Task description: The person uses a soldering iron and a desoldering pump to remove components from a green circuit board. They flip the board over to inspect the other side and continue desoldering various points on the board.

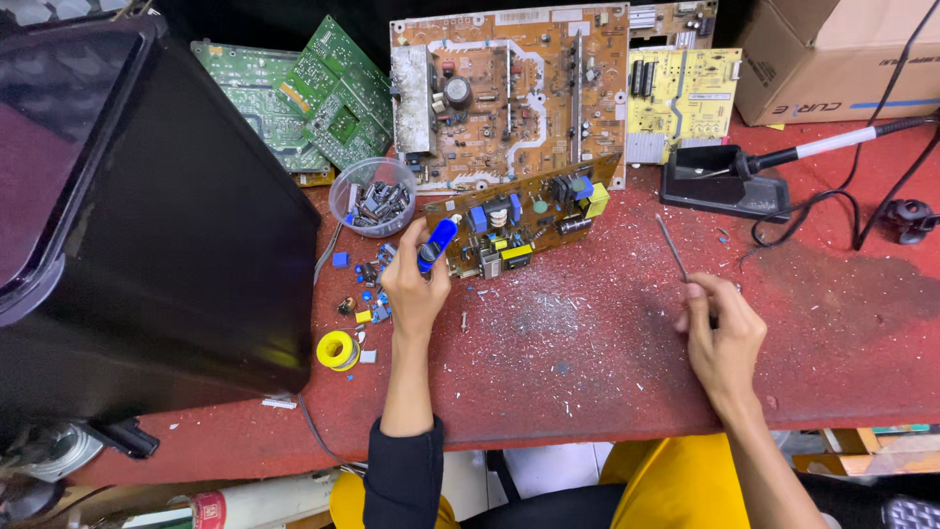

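Desoldering stage, looks like: left hand (415, 286) grips a blue desoldering pump (437, 245) at the tilted brown circuit board (524, 217), right hand (723, 338) pinches a thin metal rod (673, 249). Next move probably needs the soldering iron (832, 143).

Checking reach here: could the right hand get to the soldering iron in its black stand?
Probably yes: the right hand holds a thin rod, and only bare red tabletop lies between it and the soldering iron.

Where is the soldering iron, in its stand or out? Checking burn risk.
In: the soldering iron rests in its black stand, away from both hands.
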